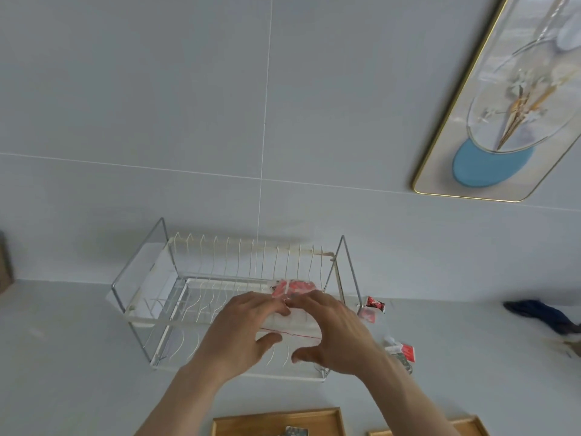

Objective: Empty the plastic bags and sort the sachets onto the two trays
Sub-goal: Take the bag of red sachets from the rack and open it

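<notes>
My left hand (242, 328) and my right hand (333, 332) together hold a clear plastic bag (292, 325) with a red seal line, above the white dish rack (176, 309). Red sachets (294, 288) show inside the bag's far end, just past my fingertips. Two wooden trays lie at the bottom edge: the left tray (276, 418) holds a dark sachet (296, 431), and only a corner of the right tray (468, 426) is visible. Loose red sachets (374, 304) and another red-and-white sachet (404, 352) lie on the counter to the right of the rack.
The rack stands against a grey tiled wall on a pale counter. A gold-framed picture (503, 99) hangs at the upper right. A dark blue cloth (544, 314) lies at the far right. A brown object (4, 265) pokes in at the left edge.
</notes>
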A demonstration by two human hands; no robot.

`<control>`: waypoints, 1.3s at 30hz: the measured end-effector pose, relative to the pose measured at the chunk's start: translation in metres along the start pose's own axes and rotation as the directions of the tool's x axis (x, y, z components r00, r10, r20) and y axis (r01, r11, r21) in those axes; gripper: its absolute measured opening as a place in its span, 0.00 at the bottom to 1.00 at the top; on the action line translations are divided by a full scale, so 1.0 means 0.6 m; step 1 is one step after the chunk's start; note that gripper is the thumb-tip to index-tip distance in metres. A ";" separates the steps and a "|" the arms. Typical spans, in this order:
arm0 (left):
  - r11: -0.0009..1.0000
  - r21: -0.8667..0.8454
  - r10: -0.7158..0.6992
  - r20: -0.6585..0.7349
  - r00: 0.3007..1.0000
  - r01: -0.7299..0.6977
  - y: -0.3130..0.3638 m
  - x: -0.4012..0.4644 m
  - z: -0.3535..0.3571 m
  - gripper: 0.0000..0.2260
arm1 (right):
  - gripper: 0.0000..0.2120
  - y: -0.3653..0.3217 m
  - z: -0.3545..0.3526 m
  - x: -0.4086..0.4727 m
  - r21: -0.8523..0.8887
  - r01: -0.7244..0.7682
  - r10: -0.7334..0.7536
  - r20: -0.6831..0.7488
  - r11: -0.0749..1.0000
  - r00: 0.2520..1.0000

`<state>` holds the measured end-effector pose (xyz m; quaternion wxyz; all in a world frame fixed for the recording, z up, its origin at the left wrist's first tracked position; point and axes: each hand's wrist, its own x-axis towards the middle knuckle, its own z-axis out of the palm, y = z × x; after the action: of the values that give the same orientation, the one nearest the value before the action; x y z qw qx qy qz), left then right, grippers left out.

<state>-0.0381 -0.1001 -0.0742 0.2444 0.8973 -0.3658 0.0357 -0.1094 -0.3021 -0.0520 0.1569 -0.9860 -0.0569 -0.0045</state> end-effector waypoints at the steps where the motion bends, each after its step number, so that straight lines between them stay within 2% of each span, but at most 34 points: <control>1: 1.000 0.000 0.028 -0.029 0.999 -0.028 -0.001 0.001 -0.001 0.18 | 0.35 -0.001 0.003 -0.001 -0.018 -0.014 0.014 -0.037 1.000 0.999; 4: 0.996 -0.037 0.077 -0.098 0.992 -0.081 0.002 0.008 -0.010 0.11 | 0.12 -0.005 -0.001 -0.002 0.022 -0.019 0.024 -0.254 1.000 0.967; 6: 0.991 -0.099 0.074 -0.157 0.985 -0.091 0.007 0.017 -0.020 0.06 | 0.04 -0.011 -0.014 0.000 0.090 -0.010 0.041 -0.343 0.996 0.939; 9: 0.973 -0.214 0.027 -0.261 0.965 -0.086 0.022 0.030 -0.046 0.12 | 0.03 -0.022 -0.043 0.006 0.210 0.013 0.083 -0.442 0.978 0.893; 12: 0.946 -0.292 0.034 -0.334 0.942 -0.138 0.048 0.047 -0.085 0.11 | 0.02 -0.036 -0.089 0.011 0.346 0.057 0.138 -0.514 0.937 0.847; 16: 0.889 -0.400 0.039 -0.416 0.909 -0.222 0.090 0.060 -0.143 0.07 | 0.07 -0.051 -0.164 -0.002 0.477 0.110 0.150 -0.474 0.872 0.868; 18: 0.837 -0.480 0.046 -0.416 0.908 -0.263 0.112 0.059 -0.167 0.07 | 0.05 -0.055 -0.195 -0.013 0.572 0.126 0.156 -0.418 0.810 0.895; 21: 0.742 -0.618 0.054 -0.330 0.942 -0.259 0.133 0.055 -0.188 0.05 | 0.06 -0.057 -0.219 -0.032 0.754 0.143 0.180 -0.328 0.641 0.927; 23: 0.714 -0.682 0.036 -0.190 0.981 -0.158 0.138 0.052 -0.187 0.04 | 0.09 -0.052 -0.216 -0.043 0.826 0.099 0.197 -0.246 0.554 0.949; 26: 0.779 -0.626 -0.018 0.000 1.000 0.014 0.136 0.039 -0.163 0.06 | 0.11 -0.037 -0.179 -0.060 0.867 -0.042 0.208 -0.072 0.496 0.976; 30: 0.756 -0.614 -0.039 0.305 0.952 0.227 0.123 0.006 -0.105 0.08 | 0.13 -0.015 -0.107 -0.090 0.878 -0.196 0.245 0.094 0.436 0.965; 32: 0.752 -0.594 -0.029 0.404 0.914 0.287 0.116 -0.010 -0.077 0.07 | 0.15 -0.007 -0.074 -0.104 0.846 -0.257 0.284 0.132 0.467 0.950; 34: 0.736 -0.587 -0.058 0.442 0.895 0.337 0.113 -0.023 -0.052 0.07 | 0.15 -0.001 -0.043 -0.117 0.788 -0.306 0.355 0.120 0.534 0.927; 36: 0.735 -0.566 -0.099 0.455 0.885 0.373 0.112 -0.036 -0.029 0.06 | 0.14 0.002 -0.012 -0.130 0.771 -0.333 0.461 0.057 0.544 0.886; 37: 0.735 -0.555 -0.120 0.458 0.881 0.389 0.112 -0.042 -0.019 0.06 | 0.13 0.002 0.005 -0.136 0.778 -0.339 0.531 0.007 0.529 0.847; 39: 0.695 -0.560 -0.181 0.472 0.863 0.452 0.112 -0.054 0.001 0.05 | 0.12 -0.005 0.037 -0.151 0.810 -0.377 0.713 -0.071 0.449 0.697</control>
<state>-0.1073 -0.1209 -0.0545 0.4683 0.7934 -0.2313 -0.3126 -0.2001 -0.3025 -0.0748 0.5451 -0.7682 0.3089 -0.1317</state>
